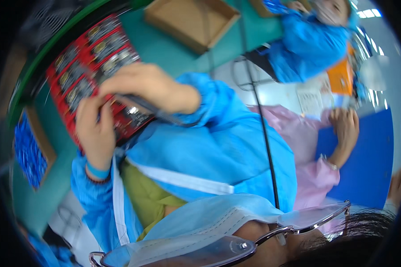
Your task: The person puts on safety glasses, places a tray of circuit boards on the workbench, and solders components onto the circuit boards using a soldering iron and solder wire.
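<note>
My left hand (96,131) and my right hand (149,86) meet over a red tray (53,80). Dark parts with round, gold-rimmed pieces (103,47) sit in rows in the tray's compartments. The left hand wears a blue band at the wrist; its thumb and fingers curl together over the near part of the tray. From the right, the right hand reaches across with its fingers bent down towards the left fingertips. A dark, narrow strip (153,109) runs below the right palm towards the cuff. Motion blur hides what the fingertips hold.
A green table (162,53) bears the tray and an open cardboard box (189,22). Another box with blue packets (29,151) lies at the left. A black cable (260,120) hangs across the view. A person in blue (307,49) and one in pink (289,124) are at the right.
</note>
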The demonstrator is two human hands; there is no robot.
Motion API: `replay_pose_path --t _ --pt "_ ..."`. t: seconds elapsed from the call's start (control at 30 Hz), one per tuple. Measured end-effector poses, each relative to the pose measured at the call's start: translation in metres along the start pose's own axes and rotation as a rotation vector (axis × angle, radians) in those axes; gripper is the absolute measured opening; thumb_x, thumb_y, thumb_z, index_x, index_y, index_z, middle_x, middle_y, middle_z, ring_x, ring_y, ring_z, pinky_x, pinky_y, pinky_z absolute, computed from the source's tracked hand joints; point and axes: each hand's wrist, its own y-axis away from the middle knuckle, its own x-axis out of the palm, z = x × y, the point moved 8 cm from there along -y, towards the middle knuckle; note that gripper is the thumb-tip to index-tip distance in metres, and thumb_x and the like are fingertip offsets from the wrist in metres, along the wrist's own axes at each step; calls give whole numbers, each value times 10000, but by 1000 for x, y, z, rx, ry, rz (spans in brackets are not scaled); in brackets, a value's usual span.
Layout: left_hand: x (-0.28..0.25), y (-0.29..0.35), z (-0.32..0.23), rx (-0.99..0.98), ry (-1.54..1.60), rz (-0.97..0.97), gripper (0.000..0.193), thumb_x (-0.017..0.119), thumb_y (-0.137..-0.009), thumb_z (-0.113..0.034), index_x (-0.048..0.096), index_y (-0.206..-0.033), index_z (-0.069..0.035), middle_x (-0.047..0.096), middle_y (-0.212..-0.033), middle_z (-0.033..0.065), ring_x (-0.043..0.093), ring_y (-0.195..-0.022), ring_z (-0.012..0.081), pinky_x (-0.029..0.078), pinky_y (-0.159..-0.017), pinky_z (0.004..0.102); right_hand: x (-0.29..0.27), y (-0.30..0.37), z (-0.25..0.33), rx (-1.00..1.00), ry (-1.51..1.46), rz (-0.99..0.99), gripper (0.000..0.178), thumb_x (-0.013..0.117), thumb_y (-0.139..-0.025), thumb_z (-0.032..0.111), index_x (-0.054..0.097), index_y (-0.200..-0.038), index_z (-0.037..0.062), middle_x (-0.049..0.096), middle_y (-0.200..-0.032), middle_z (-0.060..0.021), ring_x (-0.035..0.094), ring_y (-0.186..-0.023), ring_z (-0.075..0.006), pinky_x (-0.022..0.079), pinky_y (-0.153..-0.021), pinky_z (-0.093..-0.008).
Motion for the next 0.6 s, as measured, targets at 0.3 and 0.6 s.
replay_pose_path --t 0.3,0.6 --pt "-14 -2 -5 24 -139 -120 16 576 -871 20 561 -865 17 528 -794 117 527 -728 233 425 -673 321 -28 7 15 -46 320 50 290 593 -802 149 604 -1092 139 578 -855 -94 569 -764 -308 425 -687 -377" --pt "-27 -3 15 -124 39 -96 38 558 -923 -23 550 -917 13 483 -825 51 462 -721 122 380 -640 249 -129 -1 -36 92 665 -330 299 635 -731 82 622 -1020 156 629 -818 -72 612 -795 -295 435 -681 -395"
